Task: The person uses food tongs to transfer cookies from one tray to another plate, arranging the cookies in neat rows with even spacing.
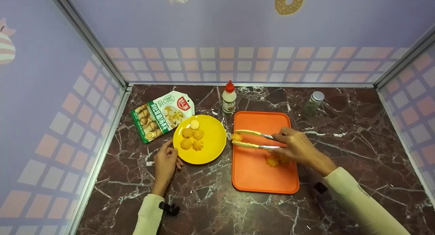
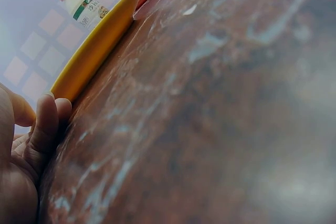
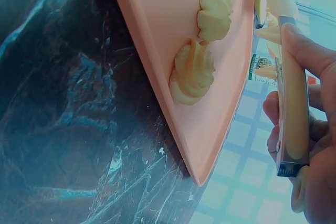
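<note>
My left hand holds the near-left rim of a yellow plate, fingertips right at its edge in the left wrist view. Several swirl-shaped cookies and one small pale round piece lie on the plate's left half. My right hand grips yellow-tipped metal tongs, which reach left over an orange tray. Between the tong tips is one cookie, at the tray's left rim, beside the plate. Two more cookies lie on the tray, partly below the right hand in the head view.
A green and white food packet lies behind the plate at left. A red-capped squeeze bottle stands upright behind plate and tray. A silver-lidded glass jar is at back right. Patterned walls enclose the dark marbled table.
</note>
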`<state>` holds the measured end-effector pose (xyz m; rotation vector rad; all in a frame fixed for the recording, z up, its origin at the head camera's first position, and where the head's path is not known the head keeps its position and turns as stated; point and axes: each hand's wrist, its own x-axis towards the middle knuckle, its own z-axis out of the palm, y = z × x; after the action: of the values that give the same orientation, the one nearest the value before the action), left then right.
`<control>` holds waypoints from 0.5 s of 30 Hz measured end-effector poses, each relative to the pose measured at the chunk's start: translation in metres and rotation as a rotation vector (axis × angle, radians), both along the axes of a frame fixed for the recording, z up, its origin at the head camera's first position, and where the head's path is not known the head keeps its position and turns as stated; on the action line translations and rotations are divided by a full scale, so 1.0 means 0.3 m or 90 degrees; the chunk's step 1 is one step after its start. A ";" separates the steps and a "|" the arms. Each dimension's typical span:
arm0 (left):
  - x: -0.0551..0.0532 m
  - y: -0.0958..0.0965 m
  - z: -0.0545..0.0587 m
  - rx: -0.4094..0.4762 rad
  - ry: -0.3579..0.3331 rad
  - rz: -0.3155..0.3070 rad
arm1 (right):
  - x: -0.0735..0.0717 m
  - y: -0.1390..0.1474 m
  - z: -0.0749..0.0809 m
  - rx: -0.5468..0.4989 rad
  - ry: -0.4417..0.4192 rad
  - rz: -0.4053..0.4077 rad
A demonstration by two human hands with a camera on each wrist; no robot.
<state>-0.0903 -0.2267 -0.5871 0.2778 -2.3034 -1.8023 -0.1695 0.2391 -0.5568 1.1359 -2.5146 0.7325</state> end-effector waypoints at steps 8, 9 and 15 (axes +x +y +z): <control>0.001 -0.001 -0.001 0.002 0.001 0.000 | 0.002 0.002 -0.008 0.008 0.015 0.002; 0.001 -0.001 -0.001 0.001 0.002 0.000 | 0.002 0.003 -0.008 0.007 0.016 0.003; 0.000 -0.001 -0.004 0.003 0.007 0.000 | 0.003 0.001 -0.012 -0.004 0.011 0.007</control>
<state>-0.0904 -0.2270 -0.5884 0.2683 -2.2928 -1.8052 -0.1686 0.2394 -0.5603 1.1499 -2.4919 0.7287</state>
